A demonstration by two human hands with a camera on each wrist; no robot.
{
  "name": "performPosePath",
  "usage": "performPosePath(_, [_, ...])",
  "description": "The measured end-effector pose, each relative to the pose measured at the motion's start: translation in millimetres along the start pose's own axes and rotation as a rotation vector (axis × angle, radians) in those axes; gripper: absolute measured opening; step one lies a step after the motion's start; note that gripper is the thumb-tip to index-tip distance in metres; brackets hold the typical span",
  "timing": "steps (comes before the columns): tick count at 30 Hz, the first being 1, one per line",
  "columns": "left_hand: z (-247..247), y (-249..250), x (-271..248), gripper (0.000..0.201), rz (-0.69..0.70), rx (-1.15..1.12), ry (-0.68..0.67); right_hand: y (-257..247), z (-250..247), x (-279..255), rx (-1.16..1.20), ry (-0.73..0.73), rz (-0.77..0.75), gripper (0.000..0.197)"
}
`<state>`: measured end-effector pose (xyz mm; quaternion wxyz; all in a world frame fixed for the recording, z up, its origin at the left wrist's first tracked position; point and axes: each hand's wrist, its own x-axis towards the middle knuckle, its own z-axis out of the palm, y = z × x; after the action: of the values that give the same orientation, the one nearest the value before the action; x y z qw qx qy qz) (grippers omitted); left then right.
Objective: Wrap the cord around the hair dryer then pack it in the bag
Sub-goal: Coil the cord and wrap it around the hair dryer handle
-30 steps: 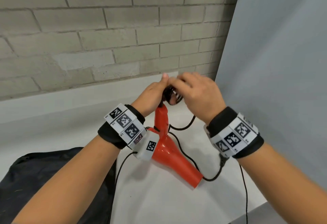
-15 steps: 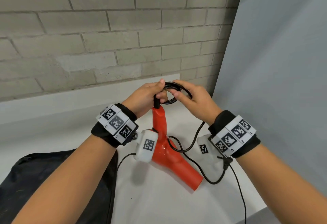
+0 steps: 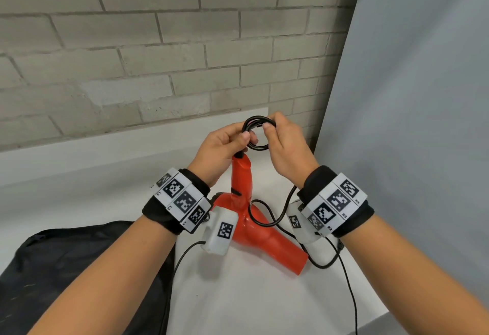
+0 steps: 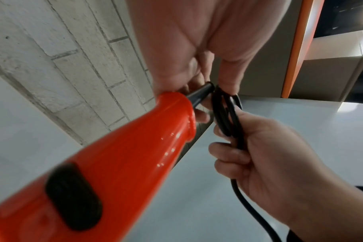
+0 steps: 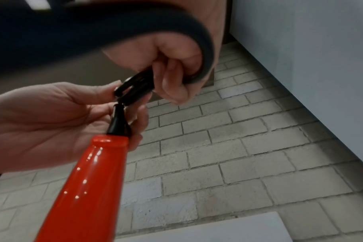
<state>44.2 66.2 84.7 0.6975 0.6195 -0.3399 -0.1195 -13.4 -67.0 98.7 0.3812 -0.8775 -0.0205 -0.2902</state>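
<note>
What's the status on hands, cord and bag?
Left hand and right hand both pinch coiled cord. Hair dryer nozzle-down on table, bag waiting. Slack unwound.

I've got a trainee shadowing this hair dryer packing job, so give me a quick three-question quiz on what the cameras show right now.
1. True or false: the black cord is coiled into small loops held above the end of the red hair dryer's handle.
2. Which hand pinches the coil from the side nearer the grey panel: A) left hand, B) right hand?
3. Fill in: the black bag lies on the white table to the person's ____ of the dryer.

Key: 1 true; 2 B; 3 left. Both hands grip the coil; the dryer's nozzle rests on the table, and slack cord trails off by the right wrist.
</note>
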Motion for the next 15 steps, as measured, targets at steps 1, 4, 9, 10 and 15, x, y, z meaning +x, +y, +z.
performPosePath(1, [1.9, -0.8, -0.4, 0.017, 0.009, 0.022, 0.04, 0.0, 0.0, 0.1, 0.006, -0.003, 0.002, 0.019])
performPosePath(4, [5.3, -1.1, -2.2, 0.022, 0.039, 0.058, 0.099, 1.3, 0.5, -2.2, 0.042, -0.026, 0.005, 0.017])
performPosePath(9, [7.2, 0.8, -4.3, 0.028, 0.078, 0.125, 0.147, 5.7, -4.2, -3.0, 0.141, -0.139, 0.024, 0.015])
performPosePath(10, [7.5, 0.7, -4.2, 0.029, 0.084, 0.145, 0.167, 8.0, -6.5, -3.4, 0.194, -0.184, 0.043, 0.014])
performPosePath(15, [8.2, -0.4, -2.8, 0.031, 0.072, 0.206, 0.22, 28.5, -29.5, -14.1, 0.277, -0.141, 0.154, 0.038])
